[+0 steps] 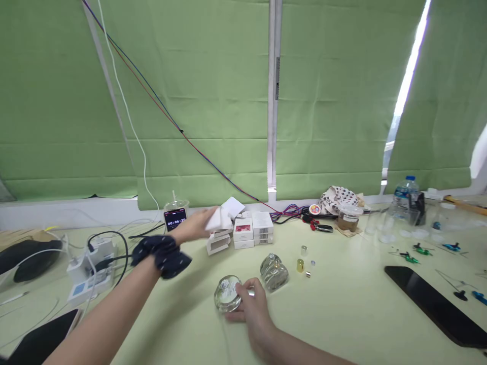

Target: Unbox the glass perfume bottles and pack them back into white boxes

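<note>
My right hand (255, 310) is closed around a clear faceted glass bottle (227, 295), tilted just over the table, with a silvery neck at its right end. Beside it on the table lies another clear glass bottle (275, 275). Farther back, my left hand (194, 226) is stretched toward the white boxes, its fingers on a small white carton (219, 219) smeared by motion. Below that carton sits an open white box (218, 244). Stacked white boxes (262, 227), one bearing a red picture (243, 229), stand just to the right.
Small caps (300, 265) lie right of the bottles. A phone showing a timer (176, 219) leans against a plastic cup. A power strip (93, 274) with cables is at left. A black slab (433, 301), a water bottle (405, 198) and a lidded tub (348, 217) are at right.
</note>
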Motion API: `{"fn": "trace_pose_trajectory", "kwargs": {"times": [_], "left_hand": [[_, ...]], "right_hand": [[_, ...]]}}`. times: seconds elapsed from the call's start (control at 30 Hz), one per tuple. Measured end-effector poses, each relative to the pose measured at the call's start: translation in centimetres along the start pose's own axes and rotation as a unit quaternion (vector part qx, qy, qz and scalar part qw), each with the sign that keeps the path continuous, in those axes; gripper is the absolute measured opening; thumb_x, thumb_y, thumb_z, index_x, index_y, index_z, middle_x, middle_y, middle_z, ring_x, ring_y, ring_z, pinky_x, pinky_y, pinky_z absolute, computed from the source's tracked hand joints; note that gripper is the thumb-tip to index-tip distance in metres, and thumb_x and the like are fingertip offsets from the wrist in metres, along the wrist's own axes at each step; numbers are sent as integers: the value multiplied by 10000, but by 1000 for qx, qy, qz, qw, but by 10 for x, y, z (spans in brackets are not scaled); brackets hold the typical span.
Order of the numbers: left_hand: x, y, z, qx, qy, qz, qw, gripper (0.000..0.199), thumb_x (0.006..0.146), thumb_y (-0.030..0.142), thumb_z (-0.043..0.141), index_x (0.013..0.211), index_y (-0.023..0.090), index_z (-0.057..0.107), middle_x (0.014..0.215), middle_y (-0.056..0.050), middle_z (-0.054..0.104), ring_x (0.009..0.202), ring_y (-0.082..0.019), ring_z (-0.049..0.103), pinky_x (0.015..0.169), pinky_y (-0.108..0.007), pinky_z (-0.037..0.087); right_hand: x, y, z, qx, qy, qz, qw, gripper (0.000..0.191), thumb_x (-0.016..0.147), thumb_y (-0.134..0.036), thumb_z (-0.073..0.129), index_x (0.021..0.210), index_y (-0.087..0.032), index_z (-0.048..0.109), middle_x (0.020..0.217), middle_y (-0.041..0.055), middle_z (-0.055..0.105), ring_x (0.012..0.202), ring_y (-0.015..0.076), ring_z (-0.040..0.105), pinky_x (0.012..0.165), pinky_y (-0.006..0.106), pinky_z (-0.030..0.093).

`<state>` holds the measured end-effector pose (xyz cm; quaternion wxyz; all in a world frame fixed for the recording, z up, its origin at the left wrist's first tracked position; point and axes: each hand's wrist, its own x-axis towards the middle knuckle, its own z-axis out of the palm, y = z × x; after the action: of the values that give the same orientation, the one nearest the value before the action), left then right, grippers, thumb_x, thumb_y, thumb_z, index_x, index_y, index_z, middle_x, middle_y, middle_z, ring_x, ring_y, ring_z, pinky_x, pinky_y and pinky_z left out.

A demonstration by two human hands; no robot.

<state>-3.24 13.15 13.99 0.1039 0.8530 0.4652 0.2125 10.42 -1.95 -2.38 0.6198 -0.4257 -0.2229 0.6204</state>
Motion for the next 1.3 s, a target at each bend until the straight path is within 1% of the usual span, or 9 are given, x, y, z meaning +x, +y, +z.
{"fn": "trace_pose_trajectory", "kwargs": {"times": [0.1,0.2,0.33,0.4,0.63,0.73,0.93,1.1,1.3], "left_hand": [[45,15,-2,69,46,6,997,1109,516,501,765,1443,170,256,1525,-193,188,1389,-446,75,1074,-571,160],[49,24,16,104,24,11,994,1070,639,631,647,1474,189,145,1557,-188,-21,1395,-434,-97,1046,-645,109],[-7,18,48,10,-157,98,983,810,746,610,560,1413,218,321,1542,-162,88,1410,-357,107,1109,-476,176],[-43,13,62,-40,-225,115,967,921,591,553,738,1378,275,350,1501,-139,173,1375,-364,199,1089,-460,244],[-113,15,97,-199,-156,71,965,603,612,290,734,1138,237,443,1099,-44,518,1024,-240,539,882,-349,462],[-123,18,103,-194,-87,85,973,498,623,229,691,1076,226,484,1063,-38,517,1010,-236,532,899,-356,445],[-132,25,109,-284,-105,92,948,410,657,131,580,1030,220,433,955,13,509,873,-156,529,792,-281,466],[-130,21,121,-349,-135,92,923,427,669,85,543,1066,207,449,980,2,529,933,-172,528,833,-303,462],[-134,21,120,-301,-155,144,930,586,798,125,491,1353,203,320,1311,-100,473,1237,-243,420,1063,-408,328]], "right_hand": [[3,2,0,5,-22,-1,1000,537,613,-568,721,787,-229,342,632,-30,637,521,158,654,457,272,535],[8,1,0,7,-12,-1,1000,601,557,-623,724,777,-232,324,584,-46,617,512,172,655,440,283,534],[11,-4,1,6,-3,-6,1000,676,486,-676,723,782,-235,305,593,-47,623,509,169,653,448,272,524],[9,-5,1,2,-17,-16,1000,679,491,-685,713,787,-235,300,607,-39,634,496,157,642,448,254,507],[9,-4,-3,-99,-52,-58,992,542,633,-661,626,784,-234,329,644,-37,575,576,157,613,466,228,452],[9,-16,-9,-312,-106,-165,930,329,799,-516,537,796,-221,392,649,-29,553,605,151,589,496,207,399],[4,-41,-10,-644,-141,-317,682,85,857,-288,513,895,-212,517,691,-1,634,635,169,591,558,222,297],[2,-54,-12,-683,-169,-345,622,126,877,-287,487,944,-206,557,697,10,668,615,159,592,556,221,292],[-2,-72,-16,-690,-201,-346,603,121,867,-252,507,935,-186,581,762,43,682,658,162,598,575,221,343]]}}
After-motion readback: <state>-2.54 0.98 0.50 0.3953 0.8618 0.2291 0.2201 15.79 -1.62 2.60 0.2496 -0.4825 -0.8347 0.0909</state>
